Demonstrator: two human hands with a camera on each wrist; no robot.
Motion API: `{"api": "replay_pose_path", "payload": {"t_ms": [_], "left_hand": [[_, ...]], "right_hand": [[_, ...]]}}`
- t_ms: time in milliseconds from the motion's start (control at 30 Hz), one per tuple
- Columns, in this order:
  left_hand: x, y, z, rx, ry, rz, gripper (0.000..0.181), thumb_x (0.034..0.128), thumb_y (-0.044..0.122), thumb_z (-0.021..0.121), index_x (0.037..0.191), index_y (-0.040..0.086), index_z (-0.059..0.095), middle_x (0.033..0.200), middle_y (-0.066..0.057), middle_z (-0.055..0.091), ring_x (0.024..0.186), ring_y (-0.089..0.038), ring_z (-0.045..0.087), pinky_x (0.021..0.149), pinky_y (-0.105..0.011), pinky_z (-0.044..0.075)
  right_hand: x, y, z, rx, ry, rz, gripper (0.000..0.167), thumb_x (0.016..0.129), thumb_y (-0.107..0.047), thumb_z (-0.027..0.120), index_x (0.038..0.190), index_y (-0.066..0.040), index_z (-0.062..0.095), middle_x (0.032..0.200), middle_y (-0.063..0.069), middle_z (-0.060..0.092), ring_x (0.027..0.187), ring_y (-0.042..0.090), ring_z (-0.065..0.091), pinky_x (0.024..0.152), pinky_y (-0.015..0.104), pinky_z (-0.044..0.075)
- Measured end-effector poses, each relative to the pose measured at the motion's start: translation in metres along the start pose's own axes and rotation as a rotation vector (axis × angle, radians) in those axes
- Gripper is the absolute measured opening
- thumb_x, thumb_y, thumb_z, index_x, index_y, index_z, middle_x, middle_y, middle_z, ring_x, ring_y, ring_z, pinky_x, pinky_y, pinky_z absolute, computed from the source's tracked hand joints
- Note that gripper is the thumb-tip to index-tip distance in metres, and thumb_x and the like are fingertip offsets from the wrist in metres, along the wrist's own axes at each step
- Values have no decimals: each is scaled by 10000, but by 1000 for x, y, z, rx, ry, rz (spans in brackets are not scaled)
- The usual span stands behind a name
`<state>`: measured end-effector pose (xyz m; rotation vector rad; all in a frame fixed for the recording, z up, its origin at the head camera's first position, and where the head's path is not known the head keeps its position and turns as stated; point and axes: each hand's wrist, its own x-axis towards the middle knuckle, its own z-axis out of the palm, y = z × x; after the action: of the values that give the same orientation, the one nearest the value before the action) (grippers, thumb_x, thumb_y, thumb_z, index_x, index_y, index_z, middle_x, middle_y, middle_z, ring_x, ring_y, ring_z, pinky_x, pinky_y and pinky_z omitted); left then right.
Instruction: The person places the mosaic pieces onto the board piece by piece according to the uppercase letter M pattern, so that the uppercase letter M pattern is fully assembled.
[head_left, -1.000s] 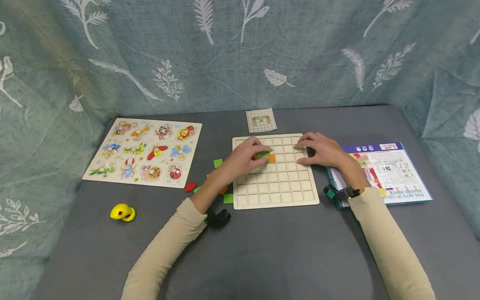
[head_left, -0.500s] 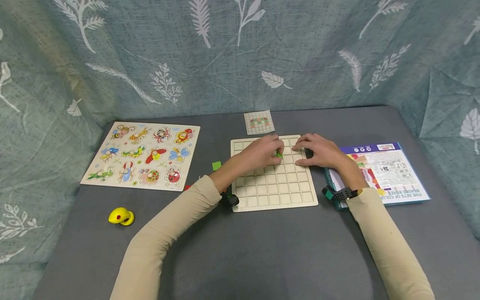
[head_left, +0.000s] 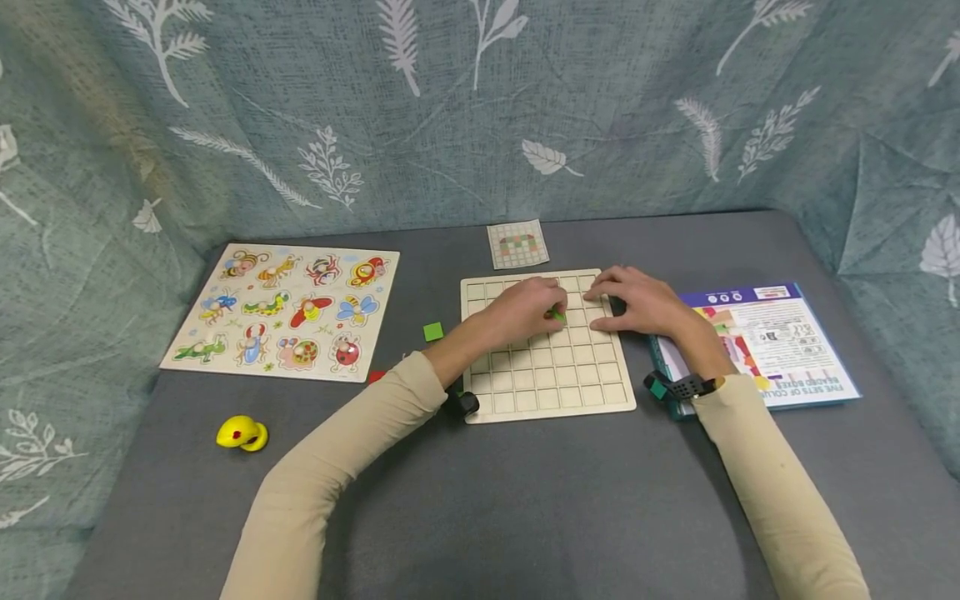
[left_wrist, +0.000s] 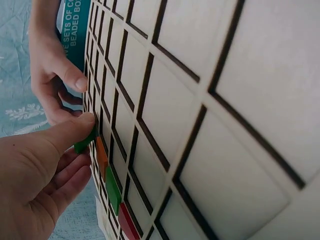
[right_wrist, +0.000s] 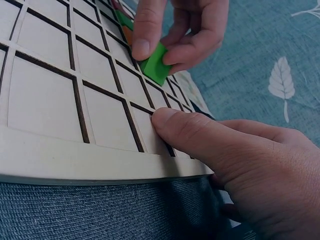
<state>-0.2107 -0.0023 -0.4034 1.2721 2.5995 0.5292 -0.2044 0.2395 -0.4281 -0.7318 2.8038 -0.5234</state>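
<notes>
My left hand (head_left: 527,310) is over the upper middle of the pale wooden grid board (head_left: 551,392). Thumb and fingers pinch a green square tile (right_wrist: 156,66), tilted at the grid cells in the right wrist view. Beside it, an orange tile (left_wrist: 102,156), another green tile (left_wrist: 114,190) and a red tile (left_wrist: 128,222) lie in one row of cells. My right hand (head_left: 641,302) rests at the board's right edge, thumb (right_wrist: 175,125) and fingers spread apart, touching the board. In the head view, the left hand hides most of the tile row.
A small pattern card (head_left: 518,244) lies behind the board. At left are an insect puzzle board (head_left: 288,312) and a yellow toy (head_left: 242,433). A loose green tile (head_left: 433,332) and a red piece (head_left: 376,377) lie by the left forearm. A printed box (head_left: 787,350) is at right.
The left hand has moved right along the row with a green tile, then dipped slightly. The right hand has stayed at the board's edge. The head view has shifted slightly.
</notes>
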Motion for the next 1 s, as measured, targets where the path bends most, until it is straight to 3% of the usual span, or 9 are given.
{"api": "replay_pose_path", "payload": {"t_ms": [200,400,800,1000], "left_hand": [[2,0,1,-7,1,0,87,917,174,675,931,89,666,948,-47,634,774,-133,496,705,-250,434],[5,0,0,15,-31,-12,160,903,196,695,1005,75,723,1001,-51,673,832,-136,586,756,-243,494],[9,5,-7,136,-156,-13,149,927,198,663,978,90,752,1061,-53,639,917,-171,587,768,-277,520],[7,6,-8,85,-163,-22,186,931,148,652,1081,79,736,1134,-68,653,1014,-184,632,845,-266,537]], "right_hand": [[0,0,-1,1,5,0,484,852,-430,716,1259,-180,639,1371,88,498,1279,332,445,971,586,424],[0,1,-2,0,-8,-7,493,857,-441,708,1267,-177,632,1370,92,495,1280,334,440,978,589,416],[1,1,-3,3,-7,-19,489,859,-441,706,1264,-179,632,1364,92,499,1275,332,443,982,581,414],[-1,2,-4,4,-2,-19,483,853,-438,713,1255,-180,641,1359,91,507,1278,334,444,983,587,415]]}}
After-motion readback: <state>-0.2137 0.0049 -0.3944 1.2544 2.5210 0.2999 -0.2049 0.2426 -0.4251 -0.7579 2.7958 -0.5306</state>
